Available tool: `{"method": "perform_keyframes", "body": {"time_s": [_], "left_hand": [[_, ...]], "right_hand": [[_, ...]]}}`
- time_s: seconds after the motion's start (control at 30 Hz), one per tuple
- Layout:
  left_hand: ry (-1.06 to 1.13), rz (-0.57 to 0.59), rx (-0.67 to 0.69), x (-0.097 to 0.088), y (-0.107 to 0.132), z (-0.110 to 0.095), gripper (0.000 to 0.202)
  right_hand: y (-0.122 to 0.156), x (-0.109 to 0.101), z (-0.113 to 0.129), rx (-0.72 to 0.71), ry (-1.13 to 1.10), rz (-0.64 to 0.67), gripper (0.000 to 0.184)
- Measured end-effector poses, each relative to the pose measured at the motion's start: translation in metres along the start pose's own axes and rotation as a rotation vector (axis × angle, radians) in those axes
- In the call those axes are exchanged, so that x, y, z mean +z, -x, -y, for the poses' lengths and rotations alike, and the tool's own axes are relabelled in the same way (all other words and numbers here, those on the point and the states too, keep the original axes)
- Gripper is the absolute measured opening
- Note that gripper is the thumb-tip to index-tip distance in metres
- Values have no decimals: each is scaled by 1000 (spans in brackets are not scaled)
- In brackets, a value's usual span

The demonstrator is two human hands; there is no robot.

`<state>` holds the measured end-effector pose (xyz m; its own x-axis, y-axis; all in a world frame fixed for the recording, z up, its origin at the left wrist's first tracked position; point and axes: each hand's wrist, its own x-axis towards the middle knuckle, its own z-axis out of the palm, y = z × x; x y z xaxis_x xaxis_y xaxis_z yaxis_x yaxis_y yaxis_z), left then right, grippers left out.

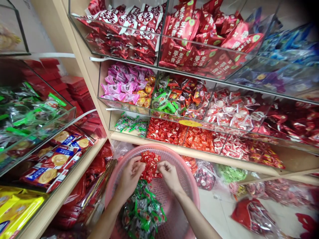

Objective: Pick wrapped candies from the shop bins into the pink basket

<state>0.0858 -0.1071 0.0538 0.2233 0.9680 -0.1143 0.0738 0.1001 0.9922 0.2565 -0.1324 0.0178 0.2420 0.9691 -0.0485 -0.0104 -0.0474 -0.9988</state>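
A round pink plastic basket (194, 189) with a perforated wall stands below the shelves. Over its far part, a bunch of shiny red-wrapped candies (150, 167) lies between my two hands. My left hand (131, 174) is closed at the left edge of this bunch, thumb and fingertips pinched together. At the right edge my right hand (170, 174) also pinches, fingers curled inward. Whether a clear bag surrounds the red candies I cannot tell. Nearer to me in the basket is a heap of candies in clear and green wrappers (144, 212).
Glass-fronted shelf bins hold red candies (163, 130), pink packets (122, 79) and large red packets (181, 30). A left shelf carries biscuit packs (58, 159). Red bags (77, 196) crowd the basket's left. On the tiled floor at right lies a bag with red contents (256, 215).
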Motion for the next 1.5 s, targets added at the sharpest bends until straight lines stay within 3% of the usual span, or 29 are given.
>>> {"method": "perform_keyframes", "body": {"time_s": [0.13, 0.23, 0.53, 0.67, 0.83, 0.97, 1.03, 1.07, 1.17, 1.27, 1.33, 1.5], "left_hand": [[-43, -95, 25, -19, -6, 16, 46], [-68, -145, 58, -33, -8, 23, 44], [-135, -229, 122, -49, -10, 28, 39], [-296, -304, 149, -67, -21, 40, 40], [-700, -411, 220, -86, -39, 80, 41], [-905, -360, 181, -79, -38, 105, 49], [-984, -339, 138, -74, -34, 110, 53], [-1014, -329, 125, -72, -32, 111, 53], [-1051, -319, 128, -70, -30, 111, 53], [-1068, -322, 141, -72, -30, 111, 53], [-1083, -323, 148, -72, -30, 112, 53], [-1106, -306, 160, -70, -29, 112, 55]], "right_hand": [[-24, -19, -50, 140, 106, 43, 17], [-34, -21, -74, 237, 140, 101, 20], [-53, -1, -100, 288, 331, 59, 26], [-53, -6, -85, 162, 468, -5, 36], [-66, -18, -33, -91, 676, -57, 42], [-97, -23, 16, -262, 760, -169, 32], [-115, -21, 34, -273, 836, -230, 27], [-124, -19, 40, -240, 881, -236, 34], [-144, -5, 47, -68, 1015, -163, 64], [-153, 8, 43, 27, 1098, -74, 76], [-155, 11, 38, 10, 1108, -60, 73], [-156, 0, 25, -95, 1037, -93, 43]]}}
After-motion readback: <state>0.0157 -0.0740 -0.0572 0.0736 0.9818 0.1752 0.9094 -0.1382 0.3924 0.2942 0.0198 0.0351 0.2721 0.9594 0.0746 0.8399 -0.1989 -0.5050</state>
